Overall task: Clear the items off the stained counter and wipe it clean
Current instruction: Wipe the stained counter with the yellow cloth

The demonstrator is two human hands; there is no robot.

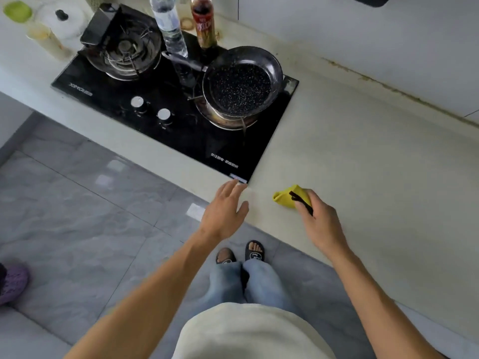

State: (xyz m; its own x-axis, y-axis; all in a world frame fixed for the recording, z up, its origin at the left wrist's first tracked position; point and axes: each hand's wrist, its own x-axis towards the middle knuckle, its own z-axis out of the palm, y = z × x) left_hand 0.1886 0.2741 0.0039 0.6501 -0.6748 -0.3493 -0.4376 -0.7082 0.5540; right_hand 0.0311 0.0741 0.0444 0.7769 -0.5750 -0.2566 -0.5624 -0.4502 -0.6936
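The pale bench [363, 156] runs along the wall, its front edge cutting across the grey tiled floor [77, 203]. A brownish line of grime follows the back edge where the bench meets the wall. Set into the bench is a black glass hob [160, 125] with two burners and two round knobs toward its front edge. On the burner nearer the person sits a dark speckled frying pan [242, 84], handle pointing toward the other burner. A clear water bottle [169, 27] and a cola bottle [204, 22] stand at the back edge of the hob, close together. At the far end of the bench, past the hob, there is a white lid with a black knob [62, 19], a green container [17, 11] and a pale jar [45, 38] — all blurred.

The person stands at the front edge in jeans and dark slippers. The left hand [225, 211] hovers over that edge, just by the near corner of the hob, fingers spread and holding nothing. The right hand [317, 218] is further along the bench, fingers pressed around a yellow cloth [285, 198] with a dark strip on it. The cloth sticks out beyond the fingertips toward the left hand — low over the bench near its front edge, though whether it touches the surface I cannot tell.
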